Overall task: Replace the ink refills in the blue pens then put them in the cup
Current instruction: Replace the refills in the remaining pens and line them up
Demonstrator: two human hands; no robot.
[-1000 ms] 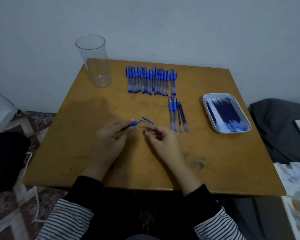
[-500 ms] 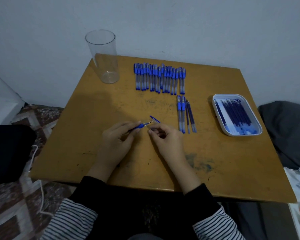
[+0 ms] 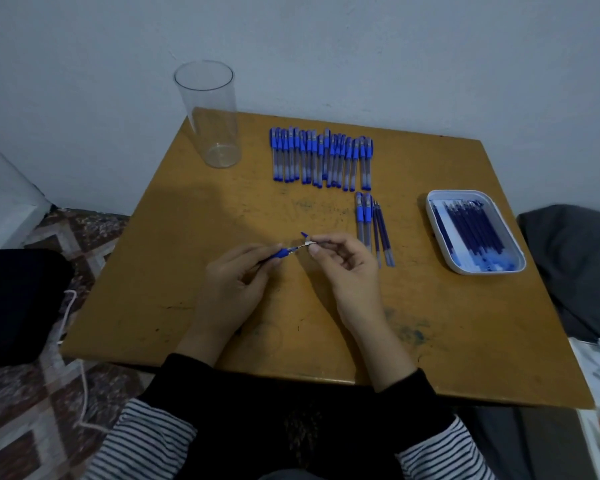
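Right hand (image 3: 347,271) now seemingly on pen (image 3: 282,253) tip.

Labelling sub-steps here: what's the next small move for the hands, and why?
Probably the right hand twists or pulls the silvery tip off the pen, which the left hand grips near its blue sleeve. The right fingers pinch that tip, a small blue piece, likely the cap, lies just beyond, and the cup holds nothing yet.
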